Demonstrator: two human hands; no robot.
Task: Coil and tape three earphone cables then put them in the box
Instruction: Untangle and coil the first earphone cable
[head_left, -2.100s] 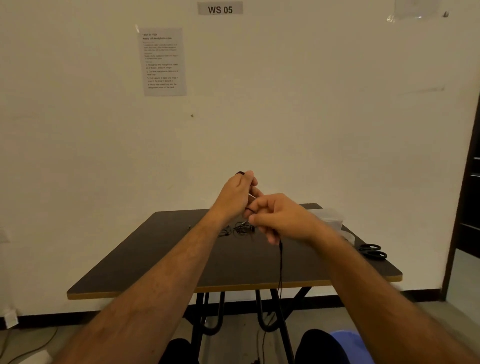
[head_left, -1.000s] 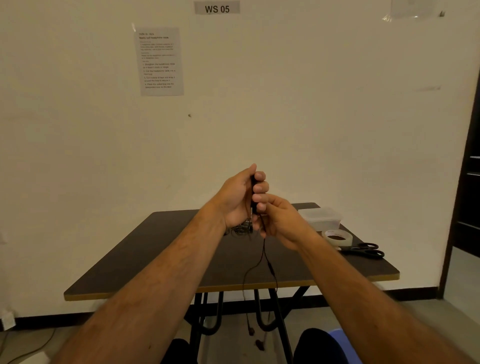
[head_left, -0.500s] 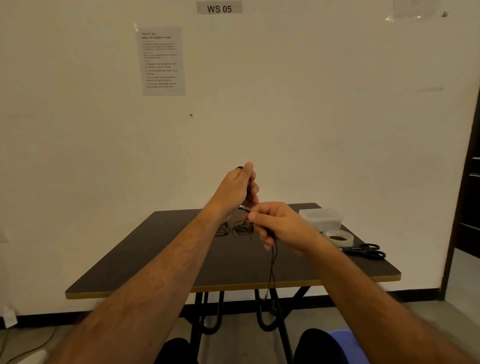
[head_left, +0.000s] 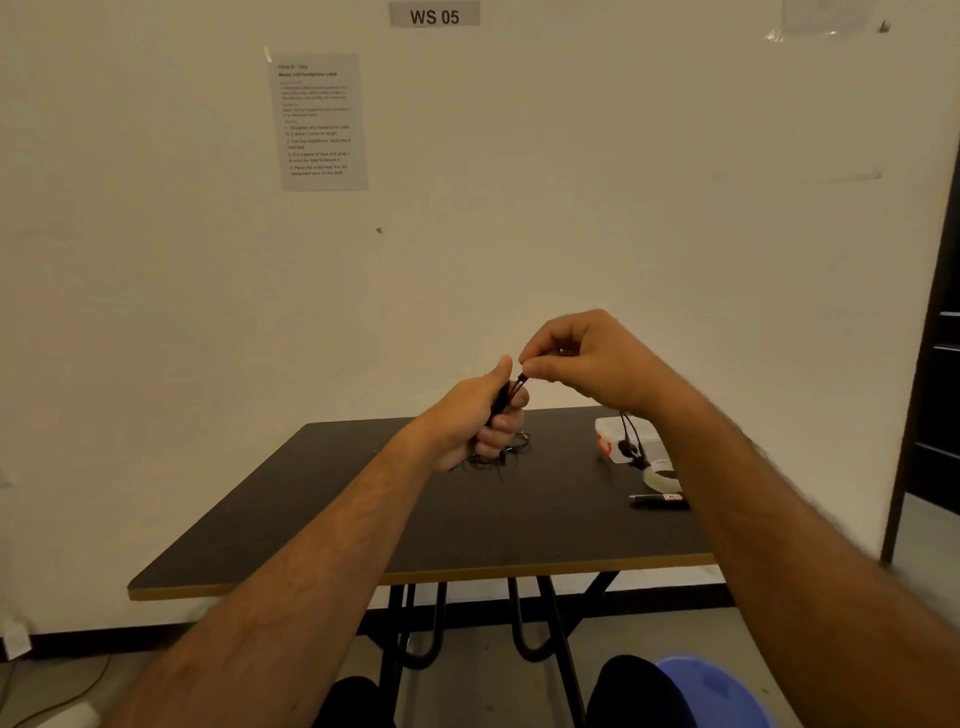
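Midway through the coiling step, a person winds an earphone cable (head_left: 511, 389) in the air above the far half of the dark table (head_left: 363, 519). The left hand (head_left: 480, 421) is closed in a fist around the gathered loops, thumb up, while the right hand (head_left: 587, 358), just beside and slightly above it, pinches the free strand between thumb and fingertips. From under the right hand the cable's tail hangs down, its earbuds (head_left: 628, 449) dangling in front of the clear plastic box (head_left: 605, 428) at the table's far right corner. More black cables (head_left: 498, 460) lie tangled on the table below the left fist. A tape roll (head_left: 660, 475) sits just nearer than the box, with dark scissors (head_left: 657, 500) nearer again. Judging by the short tail, the winding looks close to done; the next move likely calls for laying the last turns into the left fist, then keeping the coil clamped while reaching for tape.
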